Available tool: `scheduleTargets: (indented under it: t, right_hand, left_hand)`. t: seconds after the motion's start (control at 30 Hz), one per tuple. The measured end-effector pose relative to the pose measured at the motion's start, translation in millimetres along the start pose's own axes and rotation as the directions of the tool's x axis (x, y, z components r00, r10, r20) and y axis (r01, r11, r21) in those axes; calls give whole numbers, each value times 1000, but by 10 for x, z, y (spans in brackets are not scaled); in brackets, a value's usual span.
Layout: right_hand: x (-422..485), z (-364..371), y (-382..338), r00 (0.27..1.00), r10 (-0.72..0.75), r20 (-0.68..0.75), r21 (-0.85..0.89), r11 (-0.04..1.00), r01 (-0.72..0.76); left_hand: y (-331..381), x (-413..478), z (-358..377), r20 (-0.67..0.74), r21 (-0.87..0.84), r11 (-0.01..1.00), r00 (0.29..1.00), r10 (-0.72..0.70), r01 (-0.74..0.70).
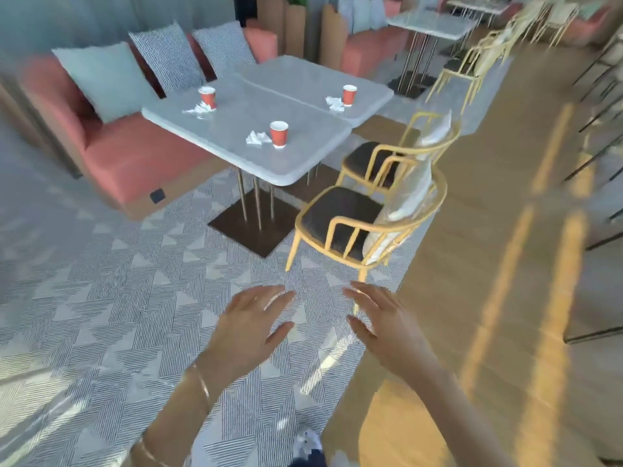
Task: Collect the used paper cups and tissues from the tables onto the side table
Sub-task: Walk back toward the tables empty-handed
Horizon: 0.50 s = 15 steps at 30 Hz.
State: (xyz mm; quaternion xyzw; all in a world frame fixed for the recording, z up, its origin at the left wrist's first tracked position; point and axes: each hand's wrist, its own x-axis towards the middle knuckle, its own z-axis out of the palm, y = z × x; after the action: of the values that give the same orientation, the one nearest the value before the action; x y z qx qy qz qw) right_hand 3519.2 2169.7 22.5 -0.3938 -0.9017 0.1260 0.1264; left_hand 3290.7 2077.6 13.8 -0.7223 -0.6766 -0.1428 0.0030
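Three red paper cups stand on two grey tables pushed together. The nearest cup (279,133) has a crumpled tissue (257,137) to its left. A second cup (208,97) stands at the far left with a tissue (199,110) in front of it. The third cup (349,95) is on the farther table (303,75) with a tissue (334,103) beside it. My left hand (251,326) and my right hand (381,320) hover over the floor well short of the near table (236,143), fingers spread, holding nothing.
Two yellow chairs (357,224) with dark seats stand along the right side of the tables. A pink bench (128,156) with cushions runs behind them. More tables (431,23) and chairs stand at the back right. Patterned carpet meets wooden floor on the right.
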Motion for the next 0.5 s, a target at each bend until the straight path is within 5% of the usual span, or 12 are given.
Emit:
scheduleTargets:
  t: [0.5]
  right_hand:
    - [2213,505,371,995,26,96,24,999,-28]
  left_hand:
    - [-1549,1582,394,89,-36,997,994,-65,68]
